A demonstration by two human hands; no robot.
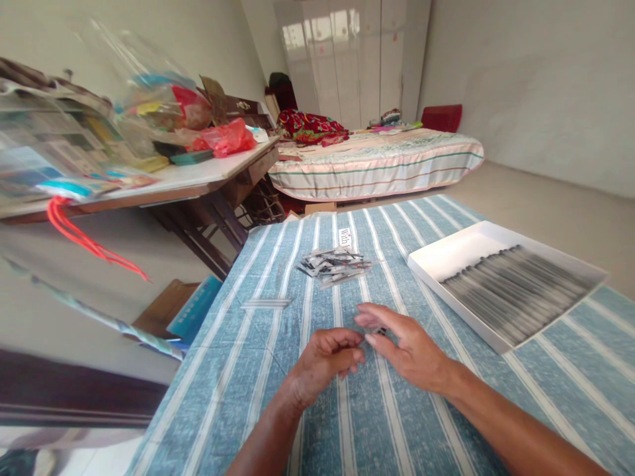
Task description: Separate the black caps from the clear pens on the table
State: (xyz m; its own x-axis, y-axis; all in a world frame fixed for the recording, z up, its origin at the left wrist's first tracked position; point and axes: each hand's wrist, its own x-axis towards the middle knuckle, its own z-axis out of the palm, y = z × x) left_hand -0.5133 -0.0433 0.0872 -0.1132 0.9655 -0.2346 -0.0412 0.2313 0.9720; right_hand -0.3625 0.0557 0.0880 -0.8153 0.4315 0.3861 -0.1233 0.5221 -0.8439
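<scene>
Over the striped cloth my left hand (331, 360) is closed, its thumb and fingers pinched together; what they hold, if anything, is hidden. Close beside it, on the right, is my right hand (409, 345), curled around a small black piece (381, 332) that shows between thumb and fingers. Beyond both hands lies a pile of small clear packets with black pieces inside (335, 266). Some thin pale strips (266, 303) rest to the left of the pile. At the right, a white open box (461, 317) holds a row of many slim dark sticks in clear sleeves.
A blue cloth with white stripes (223, 396) covers the table. On the left a side table (208, 178) carries bags, with red cords (94, 248) hanging off its edge. A cardboard box (163, 307) sits below. Behind is a bed (377, 168).
</scene>
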